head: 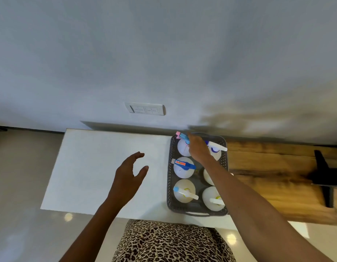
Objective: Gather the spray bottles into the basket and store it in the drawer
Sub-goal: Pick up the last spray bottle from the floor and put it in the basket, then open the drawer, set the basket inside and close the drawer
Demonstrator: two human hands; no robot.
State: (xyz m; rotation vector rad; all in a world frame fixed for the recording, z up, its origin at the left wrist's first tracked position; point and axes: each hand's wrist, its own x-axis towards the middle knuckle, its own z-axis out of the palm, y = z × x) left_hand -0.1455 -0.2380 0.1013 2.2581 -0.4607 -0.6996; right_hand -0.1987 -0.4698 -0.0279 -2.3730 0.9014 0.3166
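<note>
Looking down from the head camera, a white table [99, 167] is seen against a pale wall [164, 53], with a switch plate [146, 109] set in the wall just above the table's far edge. A grey basket [170, 176] stands on the right part of the table, beside a wooden top [273, 178] that adjoins the table on the right. Six white spray bottles are held upright in the basket, in two columns of three. In the left column, the far bottle [182, 148] carries a pink and light-blue head, the middle bottle [182, 170] a blue head with a red label, and the near bottle [184, 190] a white trigger with a light-blue tip. In the right column, the far bottle [217, 150] is topped with a white and blue head, the middle bottle [208, 176] is mostly hidden by the forearm, and the near bottle [213, 201] is partly covered by it.

The right hand [199, 150] is stretched over the far end of the basket, its fingers laid at the pink and blue head; whether that head is actually gripped cannot be told. The left hand [129, 173] is held over the bare table left of the basket, open and curled, with nothing in it. A leopard-print garment [171, 242] is seen at the bottom edge. A dark object [324, 176] lies on the wooden top, far right. No drawer is visible.
</note>
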